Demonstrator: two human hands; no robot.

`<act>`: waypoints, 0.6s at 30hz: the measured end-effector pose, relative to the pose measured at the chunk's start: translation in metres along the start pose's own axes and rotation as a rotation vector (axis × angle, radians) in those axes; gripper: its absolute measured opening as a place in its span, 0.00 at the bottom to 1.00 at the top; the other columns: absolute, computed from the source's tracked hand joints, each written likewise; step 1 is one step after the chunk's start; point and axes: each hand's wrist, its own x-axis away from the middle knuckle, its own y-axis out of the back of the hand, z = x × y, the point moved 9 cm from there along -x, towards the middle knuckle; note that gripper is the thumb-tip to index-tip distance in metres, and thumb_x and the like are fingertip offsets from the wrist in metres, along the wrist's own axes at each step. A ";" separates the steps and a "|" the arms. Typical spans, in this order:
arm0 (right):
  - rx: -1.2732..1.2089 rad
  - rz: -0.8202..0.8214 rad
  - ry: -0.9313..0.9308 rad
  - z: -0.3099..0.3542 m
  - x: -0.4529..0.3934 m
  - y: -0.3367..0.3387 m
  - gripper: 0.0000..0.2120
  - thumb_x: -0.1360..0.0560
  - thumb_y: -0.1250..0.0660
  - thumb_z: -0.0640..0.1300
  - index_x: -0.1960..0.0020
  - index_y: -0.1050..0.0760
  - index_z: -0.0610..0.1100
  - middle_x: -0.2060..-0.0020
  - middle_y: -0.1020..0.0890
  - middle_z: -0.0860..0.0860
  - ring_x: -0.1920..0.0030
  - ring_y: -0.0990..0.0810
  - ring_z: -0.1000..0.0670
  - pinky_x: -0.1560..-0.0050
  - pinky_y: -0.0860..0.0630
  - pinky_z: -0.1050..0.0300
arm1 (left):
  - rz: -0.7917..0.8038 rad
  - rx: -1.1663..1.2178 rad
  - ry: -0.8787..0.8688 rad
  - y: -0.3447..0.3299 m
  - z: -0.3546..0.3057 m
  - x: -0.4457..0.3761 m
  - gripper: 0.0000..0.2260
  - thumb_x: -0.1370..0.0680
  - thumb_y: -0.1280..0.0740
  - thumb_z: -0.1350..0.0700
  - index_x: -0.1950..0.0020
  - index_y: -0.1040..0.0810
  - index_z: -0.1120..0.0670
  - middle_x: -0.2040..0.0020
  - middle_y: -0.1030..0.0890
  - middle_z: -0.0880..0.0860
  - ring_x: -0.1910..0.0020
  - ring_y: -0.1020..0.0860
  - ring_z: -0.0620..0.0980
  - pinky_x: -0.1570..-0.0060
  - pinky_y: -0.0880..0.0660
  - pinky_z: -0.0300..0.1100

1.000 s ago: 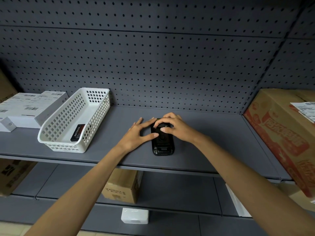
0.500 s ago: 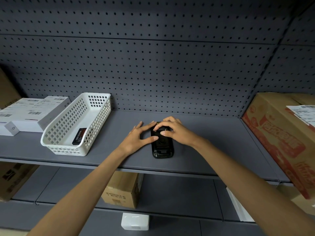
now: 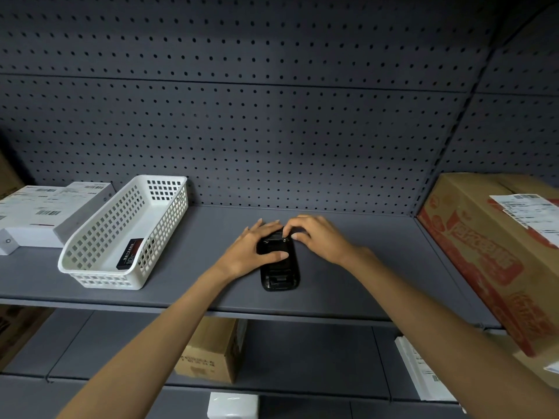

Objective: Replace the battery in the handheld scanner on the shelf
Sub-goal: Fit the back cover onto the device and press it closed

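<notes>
Working at the black scanner (image 3: 279, 264) lying on the grey shelf (image 3: 363, 267).
Bracing its left edge with left hand (image 3: 252, 252), fingers curled around; pinching, apparently, its far end with right hand (image 3: 317, 237).

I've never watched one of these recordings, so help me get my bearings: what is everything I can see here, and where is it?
Scanner: one, black, middle of the grey shelf, lying flat.
Basket: one, white, left of the scanner.
Battery: one, black, inside the basket.
White boxes: stacked, far left of the shelf.
Printed carton: one, brown and red, right end.
Pegboard: grey, behind the shelf.
Lower-shelf boxes: brown and white, several.
Left hand: holds the scanner's left side.
Right hand: fingertips at the scanner's far end.
</notes>
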 end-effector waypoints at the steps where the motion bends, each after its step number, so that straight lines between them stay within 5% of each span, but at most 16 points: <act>1: 0.012 -0.007 0.004 0.001 -0.001 0.000 0.08 0.23 0.34 0.38 0.48 0.20 0.48 0.49 0.17 0.52 0.48 0.20 0.52 0.45 0.23 0.51 | -0.007 0.013 -0.001 -0.001 0.001 -0.001 0.32 0.25 0.29 0.46 0.23 0.36 0.48 0.22 0.37 0.45 0.21 0.48 0.46 0.24 0.56 0.50; 10: 0.063 -0.039 0.020 0.000 -0.004 -0.003 0.06 0.23 0.34 0.38 0.52 0.21 0.47 0.54 0.20 0.52 0.62 0.18 0.50 0.58 0.19 0.52 | -0.071 0.089 -0.010 0.000 0.006 0.000 0.32 0.26 0.27 0.47 0.25 0.34 0.46 0.24 0.34 0.45 0.22 0.44 0.45 0.22 0.49 0.53; 18: -0.011 -0.046 -0.025 -0.005 -0.010 -0.002 0.07 0.24 0.32 0.36 0.55 0.19 0.46 0.56 0.17 0.51 0.60 0.16 0.51 0.64 0.17 0.54 | -0.045 0.074 -0.006 -0.002 0.008 -0.002 0.32 0.26 0.28 0.46 0.24 0.35 0.45 0.24 0.35 0.43 0.22 0.45 0.44 0.23 0.50 0.56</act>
